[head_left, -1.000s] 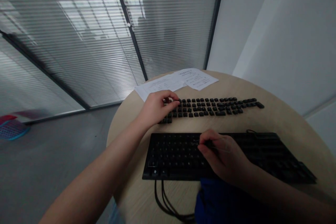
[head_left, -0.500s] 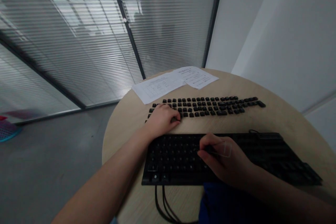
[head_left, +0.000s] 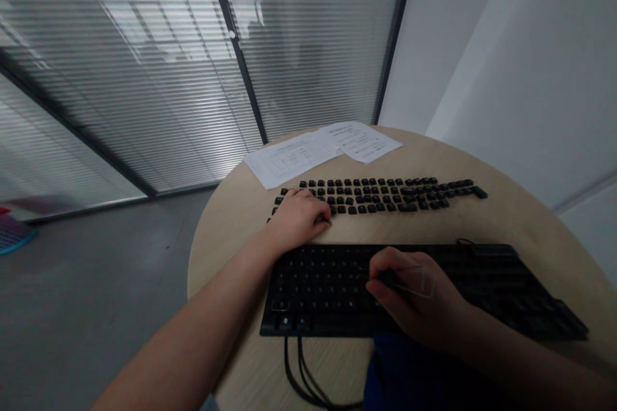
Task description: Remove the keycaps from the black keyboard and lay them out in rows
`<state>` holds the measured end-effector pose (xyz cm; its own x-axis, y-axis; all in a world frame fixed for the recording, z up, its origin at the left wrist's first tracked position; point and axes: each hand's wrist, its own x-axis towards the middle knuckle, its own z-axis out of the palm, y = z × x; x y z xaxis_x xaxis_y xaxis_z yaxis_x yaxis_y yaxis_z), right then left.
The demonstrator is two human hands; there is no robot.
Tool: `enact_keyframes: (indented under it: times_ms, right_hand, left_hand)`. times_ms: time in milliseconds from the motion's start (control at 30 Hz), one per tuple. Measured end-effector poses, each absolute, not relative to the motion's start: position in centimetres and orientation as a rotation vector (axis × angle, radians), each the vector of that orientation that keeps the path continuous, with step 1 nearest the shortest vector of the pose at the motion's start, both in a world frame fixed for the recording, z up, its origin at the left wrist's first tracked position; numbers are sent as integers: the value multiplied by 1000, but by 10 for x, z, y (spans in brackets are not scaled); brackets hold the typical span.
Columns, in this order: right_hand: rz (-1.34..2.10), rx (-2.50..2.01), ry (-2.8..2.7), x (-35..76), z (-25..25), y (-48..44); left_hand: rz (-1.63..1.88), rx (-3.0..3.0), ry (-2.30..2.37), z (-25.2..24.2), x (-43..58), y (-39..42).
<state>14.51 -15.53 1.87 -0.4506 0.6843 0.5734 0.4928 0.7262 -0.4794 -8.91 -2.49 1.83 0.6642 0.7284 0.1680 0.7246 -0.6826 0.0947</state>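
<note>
A black keyboard base (head_left: 318, 289) with its keycaps removed lies near me on a round wooden table (head_left: 506, 218). Behind it, loose black keycaps (head_left: 385, 194) are laid out in rows. My left hand (head_left: 299, 218) rests on the left end of these rows, fingers curled over a keycap. My right hand (head_left: 414, 302) hovers over the middle of the keyboard base, holding a clear-handled keycap puller (head_left: 409, 281) against it.
Two printed paper sheets (head_left: 313, 151) lie at the table's far edge. Black cables (head_left: 303, 376) hang off the near edge. A glass wall with blinds stands behind the table. A white wall is to the right. Grey floor lies to the left.
My left hand drew back from the upper keycap rows to the lower left end of them. My right hand stayed over the keyboard, shifting slightly right.
</note>
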Motion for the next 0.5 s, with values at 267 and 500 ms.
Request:
enact_keyframes:
  times_ms: [267,500]
  right_hand:
    - [270,-879,-2124,145,22,-157]
    - [332,-901,-2123,149,20,-156]
  left_hand:
    - [313,2856,1273,13,-91,-21]
    - [402,2844,1216,20,-95,-24]
